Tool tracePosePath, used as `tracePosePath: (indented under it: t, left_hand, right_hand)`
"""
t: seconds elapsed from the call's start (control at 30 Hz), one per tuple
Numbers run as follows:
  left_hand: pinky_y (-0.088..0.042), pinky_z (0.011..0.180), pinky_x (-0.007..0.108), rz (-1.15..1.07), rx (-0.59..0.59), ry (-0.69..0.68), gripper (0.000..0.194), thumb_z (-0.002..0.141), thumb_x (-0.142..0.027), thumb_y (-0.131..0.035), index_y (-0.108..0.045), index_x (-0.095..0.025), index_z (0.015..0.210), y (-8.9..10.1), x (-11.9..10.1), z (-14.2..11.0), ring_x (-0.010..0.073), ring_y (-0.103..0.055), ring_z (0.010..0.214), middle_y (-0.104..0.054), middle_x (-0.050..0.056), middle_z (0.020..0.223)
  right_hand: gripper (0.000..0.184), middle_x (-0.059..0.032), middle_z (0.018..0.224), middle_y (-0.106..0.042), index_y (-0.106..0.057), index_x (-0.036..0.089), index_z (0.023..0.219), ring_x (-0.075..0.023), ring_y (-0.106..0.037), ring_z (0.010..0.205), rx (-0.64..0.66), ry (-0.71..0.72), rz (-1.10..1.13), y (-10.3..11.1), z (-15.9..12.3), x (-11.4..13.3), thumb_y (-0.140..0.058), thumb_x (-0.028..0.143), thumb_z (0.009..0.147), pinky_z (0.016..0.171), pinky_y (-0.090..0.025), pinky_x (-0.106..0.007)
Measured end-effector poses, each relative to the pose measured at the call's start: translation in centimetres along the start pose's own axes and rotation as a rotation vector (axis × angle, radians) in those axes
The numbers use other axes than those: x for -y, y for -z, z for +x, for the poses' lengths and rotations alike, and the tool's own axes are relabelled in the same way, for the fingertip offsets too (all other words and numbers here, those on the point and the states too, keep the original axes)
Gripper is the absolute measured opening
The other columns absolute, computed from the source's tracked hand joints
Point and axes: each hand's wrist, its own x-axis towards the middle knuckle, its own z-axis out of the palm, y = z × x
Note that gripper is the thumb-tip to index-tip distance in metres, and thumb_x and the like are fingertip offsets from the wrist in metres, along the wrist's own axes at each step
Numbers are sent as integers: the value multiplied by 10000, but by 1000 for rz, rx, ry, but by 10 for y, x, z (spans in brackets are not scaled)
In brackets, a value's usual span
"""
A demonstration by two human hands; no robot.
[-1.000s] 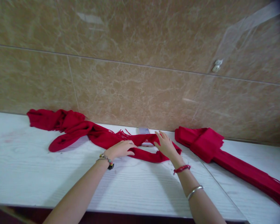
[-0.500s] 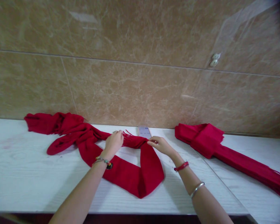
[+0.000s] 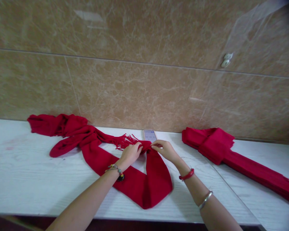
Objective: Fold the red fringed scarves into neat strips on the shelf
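A red fringed scarf (image 3: 156,179) lies in a bent loop on the white table, its lower corner pointing toward me. Near the scarf's gathered end, my left hand (image 3: 131,154) is closed on the cloth, just right of the loose fringe. My right hand (image 3: 165,149) pinches the same scarf where it folds downward, a short way to the right. Between the two hands the cloth is bunched. To the left, the loop runs into a crumpled pile of red scarves (image 3: 57,125); where one ends and another begins I cannot tell.
Behind my hands a phone (image 3: 149,135) with a lit screen leans near the tiled wall (image 3: 134,93). On the right lies a folded stack of red scarves (image 3: 214,147) with fringe trailing off to the edge. The white table (image 3: 26,183) has a seam at right.
Both hands, open over the scarf at first, have closed on it. The scarf's loop has dropped toward me and spread out. My left hand has since shifted right along the gathered end.
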Motion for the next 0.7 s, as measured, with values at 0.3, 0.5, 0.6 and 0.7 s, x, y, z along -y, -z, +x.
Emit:
tracePosePath:
  t: [0.3, 0.5, 0.6, 0.7]
  left_hand:
    - [-434, 864, 283, -686, -39, 54, 600, 803, -117, -464, -224, -139, 1353, -14, 7, 14, 174, -546, 1056, -473, 179, 1267]
    - [-461, 842, 281, -896, 3, -76, 814, 705, 50, -334, -37, -278, 1388, -13, 6, 14, 133, -575, 998, -378, 129, 1353]
    - [-462, 845, 292, -837, -7, -101, 793, 704, 54, -311, -66, -261, 1390, -16, 4, 12, 136, -583, 976, -405, 132, 1324]
    - [-453, 850, 313, -648, -126, -43, 721, 711, 31, -359, -182, -199, 1371, -15, 5, 11, 156, -576, 963, -460, 144, 1234]
  right_hand:
    - [114, -32, 781, -641, -627, 174, 729, -132, -587, 709, 135, 37, -15, 1, -2, 0, -520, 136, 722, 671, -462, -259]
    - [248, -39, 734, -657, -582, 166, 972, -158, -604, 658, 126, -100, -90, -5, -7, 10, -556, 272, 749, 619, -452, -269]
    - [266, -48, 754, -657, -602, 178, 937, -177, -596, 667, 132, -58, -238, -6, -8, 10, -614, 267, 687, 613, -428, -267]
    - [168, -22, 699, -646, -609, 198, 859, -159, -580, 642, 60, -93, -233, -6, -5, 4, -523, 184, 715, 600, -406, -249]
